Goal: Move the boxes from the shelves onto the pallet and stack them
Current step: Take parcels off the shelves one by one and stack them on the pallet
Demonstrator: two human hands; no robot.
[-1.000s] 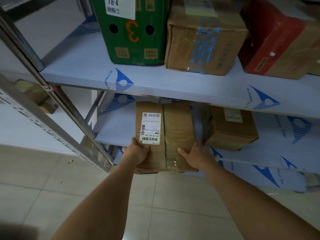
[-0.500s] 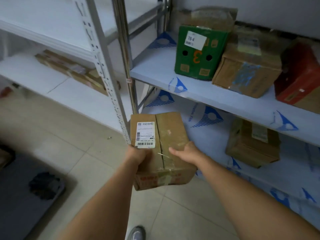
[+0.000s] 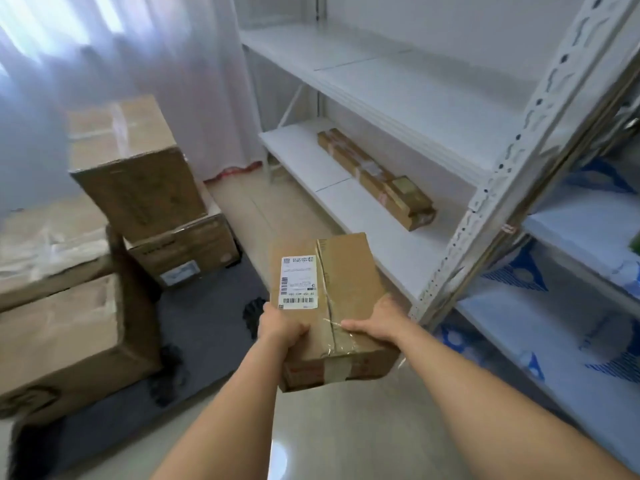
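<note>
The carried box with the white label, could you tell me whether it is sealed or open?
Sealed: the carried box has its top flaps closed, with clear tape along the seam and over the near edge.

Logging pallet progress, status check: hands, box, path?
Left hand and right hand grip the labelled box, off the shelf. Pallet ahead-left, boxes stacked. Nothing in between.

Two bare forearms, no sleeves in view, hands — left hand (image 3: 282, 329), right hand (image 3: 375, 323) — ungloved
</note>
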